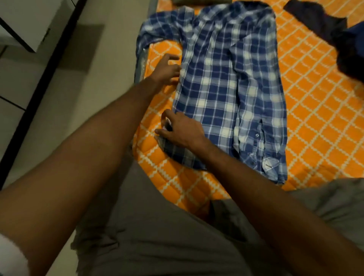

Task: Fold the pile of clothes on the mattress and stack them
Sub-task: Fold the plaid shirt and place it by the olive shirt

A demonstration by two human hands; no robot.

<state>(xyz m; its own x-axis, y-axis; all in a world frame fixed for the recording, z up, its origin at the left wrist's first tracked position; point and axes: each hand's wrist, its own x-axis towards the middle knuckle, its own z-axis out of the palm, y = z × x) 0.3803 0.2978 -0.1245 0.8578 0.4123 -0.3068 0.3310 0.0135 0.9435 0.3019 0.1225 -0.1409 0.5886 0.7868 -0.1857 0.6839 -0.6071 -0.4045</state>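
A blue and white plaid shirt (226, 78) lies spread lengthwise on the orange mattress (319, 110). Its right side is folded in over the body; its left sleeve (157, 25) stretches out toward the mattress's left edge. My left hand (167, 71) is at the shirt's left edge about mid-body, fingers loosely spread and touching the cloth. My right hand (181, 132) is at the shirt's lower left corner, fingers curled onto the hem fabric there.
A heap of dark clothes (334, 33) lies at the far right of the mattress. An olive folded item (201, 2) peeks in at the top edge. My grey-trousered legs (157, 236) fill the foreground. Pale floor and a white cabinet (29, 23) lie left.
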